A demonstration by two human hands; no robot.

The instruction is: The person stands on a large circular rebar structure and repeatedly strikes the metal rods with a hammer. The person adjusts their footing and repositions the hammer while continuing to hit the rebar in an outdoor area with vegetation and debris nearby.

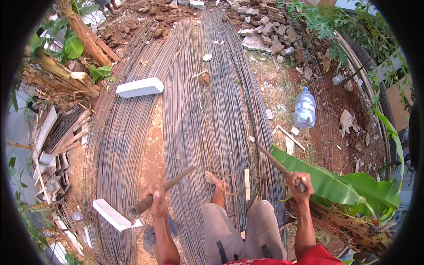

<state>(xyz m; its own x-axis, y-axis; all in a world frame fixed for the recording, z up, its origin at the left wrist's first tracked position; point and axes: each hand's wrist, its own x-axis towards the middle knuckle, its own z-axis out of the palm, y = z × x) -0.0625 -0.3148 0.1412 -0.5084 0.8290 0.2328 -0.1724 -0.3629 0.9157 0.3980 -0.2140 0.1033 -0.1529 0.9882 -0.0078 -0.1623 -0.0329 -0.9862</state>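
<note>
My left hand (156, 200) is closed around a rusty metal pipe (142, 206), whose hollow end faces the lower left and whose far end tapers towards the upper right. Closed on a thinner, rusty metal bar (276, 162), my right hand (299, 185) is at the right, beside a banana leaf; the bar's far end points up and left over the rebar. Long bundles of steel rebar (188, 126) lie on the ground before and under me. Between my bare feet is a narrow rebar cage (231, 190), with a wooden strip (247, 184) next to it.
White blocks (140, 88) (111, 214) lie on the left bundle. Broken pavers (275, 33) are heaped at the upper right, above a large plastic bottle (304, 107). Banana leaves (318, 179) and a fallen trunk (344, 228) border the right; scrap boards (44, 132) lie left. A person's legs (111, 6) show at the top.
</note>
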